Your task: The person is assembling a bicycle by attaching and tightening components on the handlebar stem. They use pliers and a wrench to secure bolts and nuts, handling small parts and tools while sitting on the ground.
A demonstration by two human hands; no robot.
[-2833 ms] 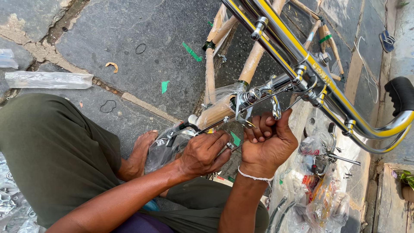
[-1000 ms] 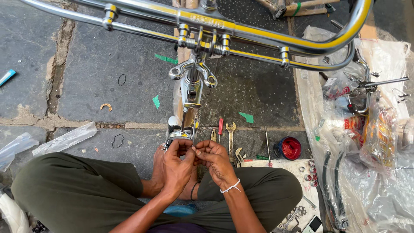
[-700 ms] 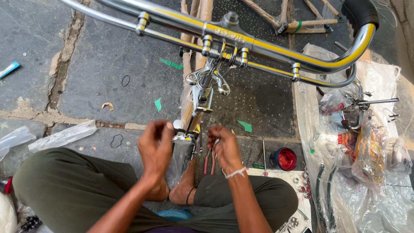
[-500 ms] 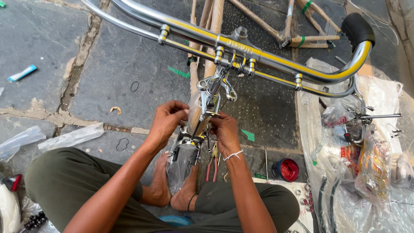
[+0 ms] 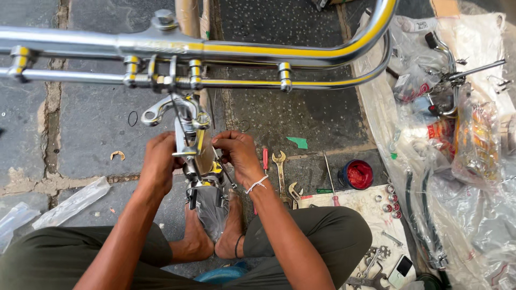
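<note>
A chrome bicycle handlebar (image 5: 258,51) with yellow stripes runs across the top of the head view. Below it a chrome stem and brake linkage (image 5: 185,121) comes down to the fork head (image 5: 207,190), which is wrapped in clear plastic and stands between my bare feet. My left hand (image 5: 158,161) grips the left side of the stem. My right hand (image 5: 239,156), a white band at its wrist, pinches a thin part on the stem's right side.
Spanners (image 5: 280,166), a red-handled screwdriver (image 5: 265,159) and a red tin of grease (image 5: 357,174) lie on the stone paving at my right. Plastic-wrapped bicycle parts (image 5: 457,134) are piled further right. Small nuts and tools sit on a white sheet (image 5: 355,207).
My hands rose from my lap to the stem and closed on its two sides. The view swung so that the handlebar now lies level across the top.
</note>
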